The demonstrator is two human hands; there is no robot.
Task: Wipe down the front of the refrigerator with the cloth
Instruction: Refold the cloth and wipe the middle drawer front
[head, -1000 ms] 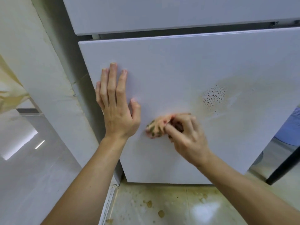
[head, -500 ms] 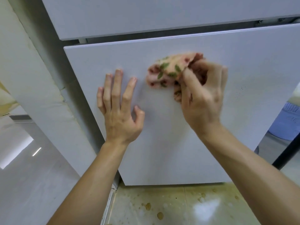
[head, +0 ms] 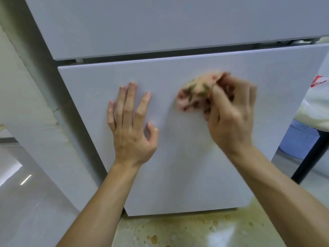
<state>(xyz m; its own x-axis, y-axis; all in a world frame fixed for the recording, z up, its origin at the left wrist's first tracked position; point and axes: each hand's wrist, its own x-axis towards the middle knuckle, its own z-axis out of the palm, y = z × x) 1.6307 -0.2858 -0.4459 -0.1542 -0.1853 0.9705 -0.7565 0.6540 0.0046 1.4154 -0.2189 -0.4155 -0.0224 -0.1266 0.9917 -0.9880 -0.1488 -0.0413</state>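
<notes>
While the left hand (head: 131,129) lies flat on the refrigerator (head: 178,166), the blurred right hand (head: 231,118) seemingly grips the cloth (head: 194,93).

Bunched floral cloth (head: 194,93) on white fridge door (head: 178,157)

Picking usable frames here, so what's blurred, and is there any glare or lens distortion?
Head view: the right hand and the pink floral cloth it grips are motion-blurred; the left hand, flat on the white refrigerator door, is sharp. Head view: glare on the stained floor tiles; the wide lens slants the door edges.
</notes>
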